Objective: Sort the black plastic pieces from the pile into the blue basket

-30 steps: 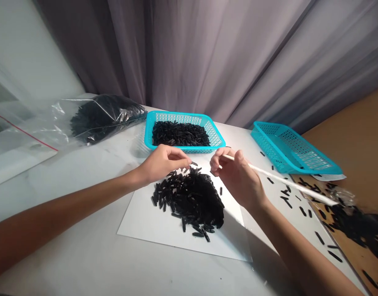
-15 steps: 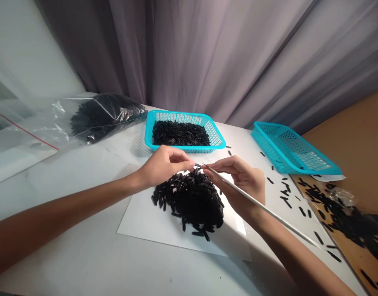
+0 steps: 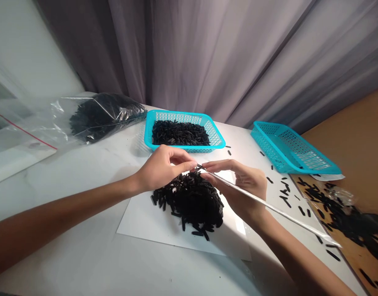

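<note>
On the near part of the pale table [image 3: 115, 263] lies a white sheet [image 3: 155, 232], bearing a loose pile [image 3: 198, 201] of small dark pieces. Just above the pile's far side, the person's left hand [image 3: 160, 166] pinches one dark piece [image 3: 201, 166], thumb and forefinger closed on it. From the right, the right hand [image 3: 249, 181] is closed around a slim pale stick [image 3: 269, 204] near its tip, the long end slanting back rightward over the forearm. The tip seems to meet the piece, though the fingertips crowd that spot too closely to be sure. The piece could snap or flick into the pile if the tip pressed too hard; a slip might catch the left fingertips (they sit very near). The stick's long tail could also sweep the strays [image 3: 333, 255] at right. Farther off stand a filled blue basket [image 3: 220, 144], a clear bag [image 3: 109, 119] at left, and a curtain [image 3: 207, 53].
</note>
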`<state>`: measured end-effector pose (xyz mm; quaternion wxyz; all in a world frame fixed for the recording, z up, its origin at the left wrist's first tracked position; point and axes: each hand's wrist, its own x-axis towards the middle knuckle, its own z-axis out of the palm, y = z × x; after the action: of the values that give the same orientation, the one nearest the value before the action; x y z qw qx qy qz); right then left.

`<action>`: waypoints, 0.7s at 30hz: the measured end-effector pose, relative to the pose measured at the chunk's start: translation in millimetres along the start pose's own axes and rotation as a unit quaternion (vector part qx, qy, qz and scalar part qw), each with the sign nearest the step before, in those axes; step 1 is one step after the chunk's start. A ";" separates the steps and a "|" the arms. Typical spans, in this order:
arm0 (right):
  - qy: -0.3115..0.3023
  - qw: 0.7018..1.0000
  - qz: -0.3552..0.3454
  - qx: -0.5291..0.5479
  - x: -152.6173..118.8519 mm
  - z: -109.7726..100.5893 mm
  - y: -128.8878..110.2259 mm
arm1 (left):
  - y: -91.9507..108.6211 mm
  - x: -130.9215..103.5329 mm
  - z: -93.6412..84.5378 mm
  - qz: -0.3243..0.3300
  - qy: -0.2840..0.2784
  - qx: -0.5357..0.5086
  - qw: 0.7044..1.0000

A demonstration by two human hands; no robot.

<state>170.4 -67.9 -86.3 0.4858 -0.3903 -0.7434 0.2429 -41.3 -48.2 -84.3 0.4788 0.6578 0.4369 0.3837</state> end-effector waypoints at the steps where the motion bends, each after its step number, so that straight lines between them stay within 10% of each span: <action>1: -0.001 1.000 -0.003 0.001 -0.1 -0.3 -0.2 | 0.3 -0.2 0.0 0.002 0.002 0.003 1.000; 21: -0.002 1.000 -0.015 -0.002 1.2 -2.8 -3.7 | 2.1 -3.4 -0.5 0.037 0.018 0.022 0.999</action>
<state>171.4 -69.1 -81.7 0.4871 -0.3796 -0.7507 0.2347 -42.3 -51.6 -82.4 0.4413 0.6768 0.4297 0.4032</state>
